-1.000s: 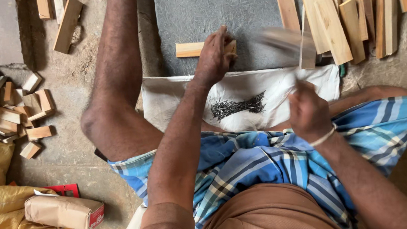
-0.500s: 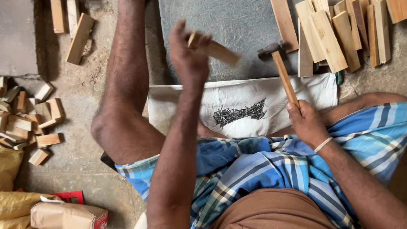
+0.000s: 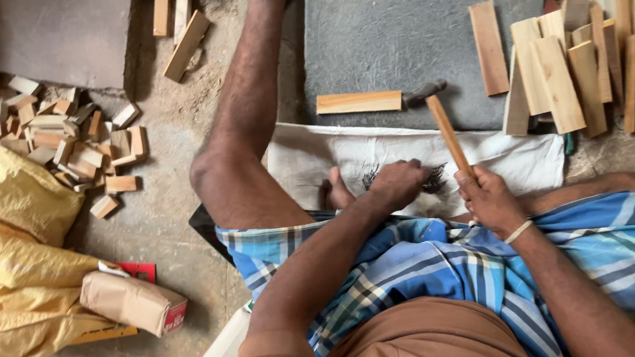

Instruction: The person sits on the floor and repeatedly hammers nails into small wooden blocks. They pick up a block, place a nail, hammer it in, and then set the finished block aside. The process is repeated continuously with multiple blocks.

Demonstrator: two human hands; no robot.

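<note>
A flat wooden strip [image 3: 358,102] lies on the dark grey stone slab [image 3: 411,25]. The metal head of a hammer [image 3: 425,93] rests beside the strip's right end. My right hand [image 3: 488,198] grips the hammer's wooden handle near its lower end. My left hand [image 3: 397,183] is down on the white cloth [image 3: 316,159], fingers curled over a small dark pile of nails [image 3: 434,180]. Whether it holds any nails is hidden.
Wooden slats [image 3: 575,64] are stacked at the right of the slab. A heap of small wooden offcuts [image 3: 61,139] lies at the left by a second grey slab [image 3: 52,37]. A yellow sack [image 3: 10,251] and a brown paper packet [image 3: 133,302] sit lower left.
My left hand put the wooden strip down on the slab and dropped to the nails on the cloth. The hammer came down so its head rests by the strip.
</note>
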